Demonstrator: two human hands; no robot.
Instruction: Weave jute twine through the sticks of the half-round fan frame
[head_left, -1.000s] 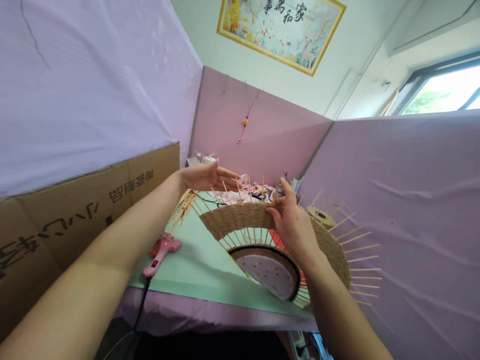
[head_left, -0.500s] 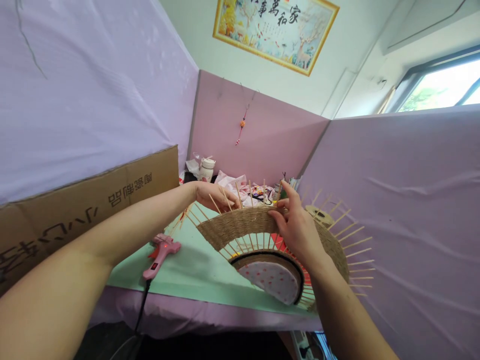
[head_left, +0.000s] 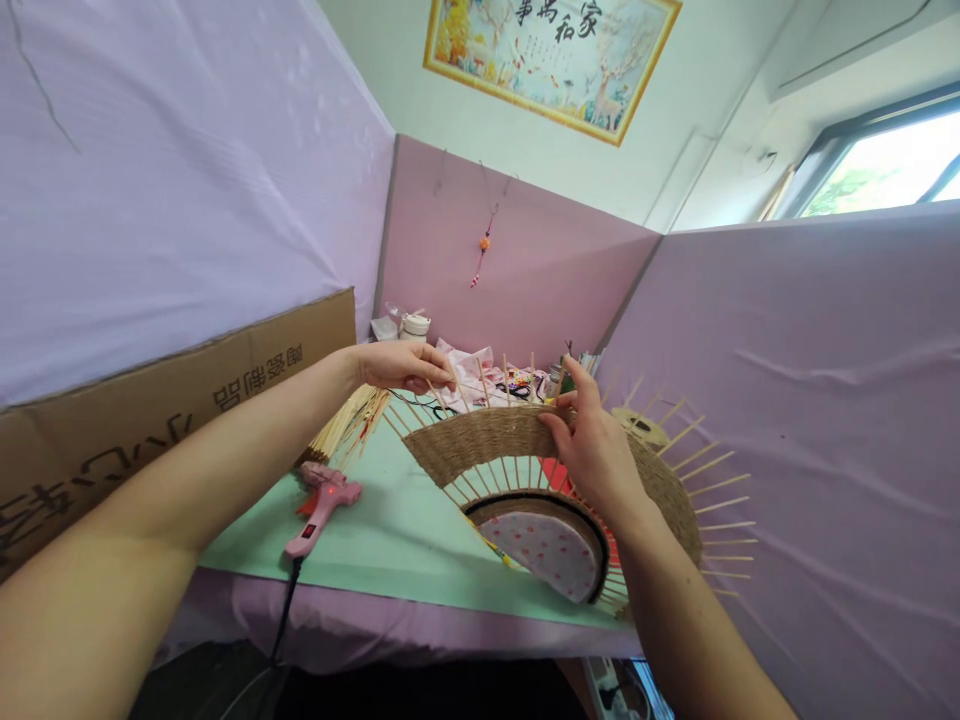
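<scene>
A fan-shaped piece with thin wooden sticks and a woven brown band (head_left: 480, 442) is tilted over the table. Its half-round base has a white dotted cloth (head_left: 541, 548) with a dark rim. My right hand (head_left: 592, 440) grips the top edge of the band, thumb on the near face and index finger raised by a stick. Beyond the upper left edge, my left hand (head_left: 411, 366) is closed in a pinch near the stick tips. A thin strand seems to run from its fingertips towards the band, but is hard to make out.
On the green table mat (head_left: 360, 560) lies a pink glue gun (head_left: 324, 508) with a black cord. Loose sticks (head_left: 352, 420) lie behind it. Cardboard (head_left: 180, 420) stands left. A white jar (head_left: 415, 326), pink cloth and a twine roll (head_left: 640, 428) are farther back.
My left hand has moved up and left, away from the band's edge. The woven piece has shifted slightly, and my right hand keeps its hold on it.
</scene>
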